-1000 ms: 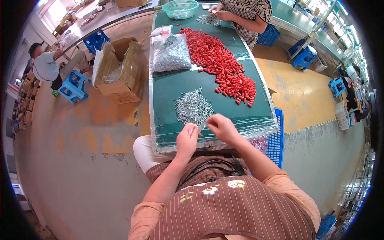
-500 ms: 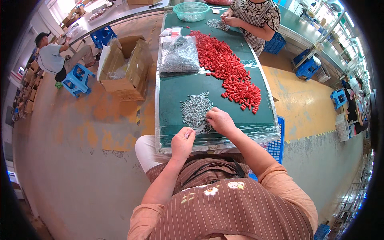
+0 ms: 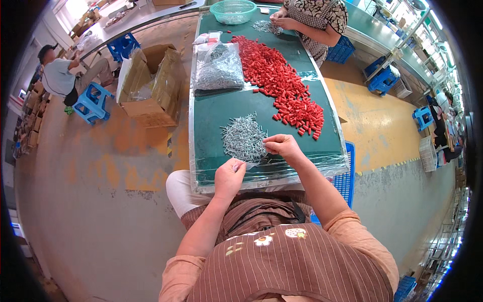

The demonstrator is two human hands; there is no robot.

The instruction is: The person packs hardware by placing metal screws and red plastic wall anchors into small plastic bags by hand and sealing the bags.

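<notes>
A heap of small silvery screws [image 3: 242,137] lies on the green tabletop near its front edge. My left hand [image 3: 229,176] is closed at the near side of the heap, pinching what looks like a small clear plastic bag [image 3: 253,165]. Beside the heap's right edge, my right hand [image 3: 284,146] has thumb and fingertips pressed together; whatever is between them is too small to make out. Beyond the screws, a long pile of red plastic plugs [image 3: 282,75] stretches toward the far end.
A large clear bag of screws [image 3: 219,70] rests at the table's left edge. A green basket [image 3: 232,12] stands at the far end, near a co-worker's hands [image 3: 283,21]. An open cardboard box [image 3: 151,95] is on the floor to the left; a blue crate [image 3: 344,176] sits at the right.
My right hand has shifted to the right, away from the small bag, with fingertips at the heap's edge. My left hand stays about where it was. The whole view has shifted slightly.
</notes>
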